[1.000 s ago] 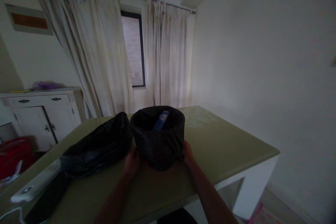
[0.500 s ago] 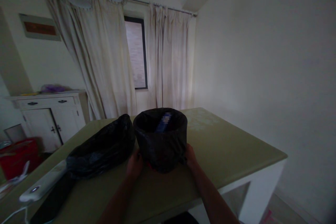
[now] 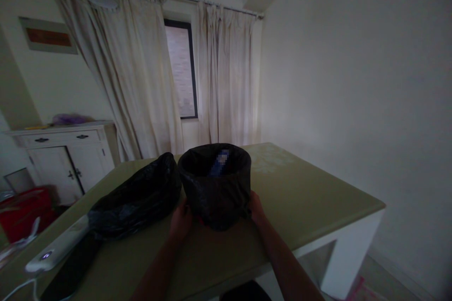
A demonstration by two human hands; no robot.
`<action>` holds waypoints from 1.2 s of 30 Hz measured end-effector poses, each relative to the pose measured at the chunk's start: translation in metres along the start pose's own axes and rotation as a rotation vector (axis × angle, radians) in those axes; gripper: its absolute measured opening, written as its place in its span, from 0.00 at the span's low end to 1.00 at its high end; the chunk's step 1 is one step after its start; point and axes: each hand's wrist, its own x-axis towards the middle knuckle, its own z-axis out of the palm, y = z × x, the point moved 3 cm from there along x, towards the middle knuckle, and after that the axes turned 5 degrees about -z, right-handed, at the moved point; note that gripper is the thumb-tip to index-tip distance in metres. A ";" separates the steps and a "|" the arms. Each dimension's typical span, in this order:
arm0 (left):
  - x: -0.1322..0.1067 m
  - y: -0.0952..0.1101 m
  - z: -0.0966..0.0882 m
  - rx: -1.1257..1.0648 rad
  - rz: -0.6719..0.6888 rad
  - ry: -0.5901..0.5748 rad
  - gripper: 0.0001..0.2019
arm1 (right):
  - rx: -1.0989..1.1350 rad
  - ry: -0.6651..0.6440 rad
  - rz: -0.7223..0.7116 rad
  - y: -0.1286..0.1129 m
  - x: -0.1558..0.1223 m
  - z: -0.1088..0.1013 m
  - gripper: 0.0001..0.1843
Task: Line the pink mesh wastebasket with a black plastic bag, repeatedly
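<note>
A small bin lined with a black plastic bag (image 3: 215, 188) stands on the green table (image 3: 310, 197). Something blue shows inside the bin's mouth. My left hand (image 3: 181, 220) presses against the bin's lower left side, and my right hand (image 3: 256, 208) grips its lower right side. Both hands hold the bin between them near its base. A filled black rubbish bag (image 3: 137, 200) lies on the table just left of the bin, touching it.
A white power strip (image 3: 56, 250) with a lit switch and a dark flat object (image 3: 67, 275) lie at the table's near left. A white cabinet (image 3: 67, 155) and a red container (image 3: 21, 211) stand at the left; curtains and a window are behind.
The hands and bin stay in place. Only the view shifted slightly, right and then back a little.
</note>
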 end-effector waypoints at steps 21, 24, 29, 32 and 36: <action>-0.001 0.004 -0.002 0.081 -0.068 -0.022 0.21 | -0.037 -0.004 0.091 0.014 0.007 0.001 0.15; -0.001 0.005 0.000 0.050 -0.037 -0.003 0.21 | -0.006 -0.003 0.074 0.007 0.004 -0.001 0.17; -0.021 0.029 -0.006 -0.043 0.250 0.362 0.24 | -0.008 -0.016 0.066 0.001 0.001 -0.003 0.11; -0.058 0.057 -0.017 -0.085 0.580 0.707 0.25 | 0.022 -0.016 0.044 0.002 0.000 -0.002 0.15; -0.119 0.102 -0.019 0.166 1.098 0.700 0.26 | 0.048 0.000 0.066 0.007 0.000 0.001 0.21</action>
